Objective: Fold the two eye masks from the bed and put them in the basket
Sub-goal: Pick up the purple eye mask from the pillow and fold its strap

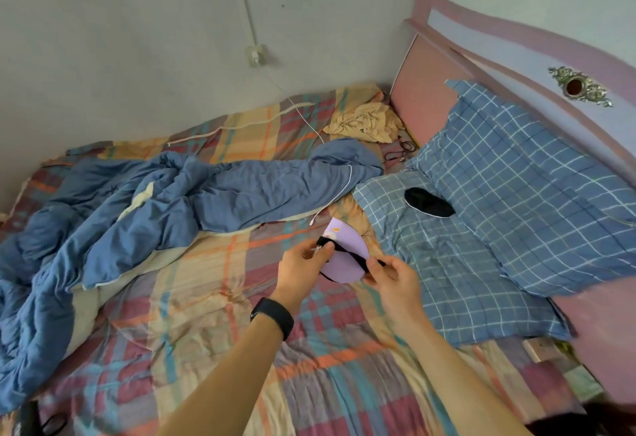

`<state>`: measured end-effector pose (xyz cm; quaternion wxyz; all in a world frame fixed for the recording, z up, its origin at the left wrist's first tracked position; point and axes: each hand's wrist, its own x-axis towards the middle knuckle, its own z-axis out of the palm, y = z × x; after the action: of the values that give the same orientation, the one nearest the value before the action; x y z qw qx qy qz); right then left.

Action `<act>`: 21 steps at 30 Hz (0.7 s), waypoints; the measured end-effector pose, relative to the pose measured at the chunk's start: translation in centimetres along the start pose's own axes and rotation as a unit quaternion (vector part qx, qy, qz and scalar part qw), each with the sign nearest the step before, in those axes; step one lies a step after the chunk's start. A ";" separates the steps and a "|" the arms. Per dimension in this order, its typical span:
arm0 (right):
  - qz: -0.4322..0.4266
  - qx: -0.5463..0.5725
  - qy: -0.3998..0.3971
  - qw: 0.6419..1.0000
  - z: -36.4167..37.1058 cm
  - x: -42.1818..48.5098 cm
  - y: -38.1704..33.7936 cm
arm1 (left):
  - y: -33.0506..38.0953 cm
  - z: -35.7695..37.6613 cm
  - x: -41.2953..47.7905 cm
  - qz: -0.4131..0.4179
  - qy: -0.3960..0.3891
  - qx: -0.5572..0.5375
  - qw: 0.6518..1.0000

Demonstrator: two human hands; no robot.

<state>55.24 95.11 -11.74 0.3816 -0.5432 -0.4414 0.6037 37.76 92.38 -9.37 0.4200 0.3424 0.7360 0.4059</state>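
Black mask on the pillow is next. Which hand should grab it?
Probably right. The right hand is nearer the black mask on the pillow; the left hand is farther. Both currently hold the purple mask.

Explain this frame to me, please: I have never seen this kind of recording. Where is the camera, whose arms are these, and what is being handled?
There is no machine here. The single picture comes from a wide-angle camera worn on a person's head, looking forward and down, so the two bare arms reaching in from the bottom are the wearer's own. The left hand, with a black band on its wrist, and the right hand together hold a lilac eye mask just above the bed; each hand pinches part of its black strap. A second, black eye mask lies untouched on the blue checked pillow. The plaid sheet also carries a rumpled blue duvet, a yellow cloth by the headboard and a white charging cable. No basket is in view.
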 end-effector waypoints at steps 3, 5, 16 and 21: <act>0.031 0.055 0.055 0.996 -0.7 1.5 0.0 | -0.1 3.0 0.7 -0.042 0.048 -0.026 0.998; 0.063 0.081 0.055 0.993 -0.2 2.4 0.3 | -0.5 4.2 1.1 -0.063 0.099 -0.034 0.993; 0.010 -0.115 -0.086 0.990 3.9 3.5 1.1 | -2.9 0.9 -2.0 -0.081 0.206 -0.044 0.974; -0.080 -0.249 -0.248 0.933 11.5 0.2 0.8 | -8.0 -7.9 -8.9 -0.125 0.249 -0.009 0.960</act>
<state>43.85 93.73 -12.31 0.1594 -0.4163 -0.7003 0.5576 33.01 78.95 -10.86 0.2743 0.1318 0.8506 0.4288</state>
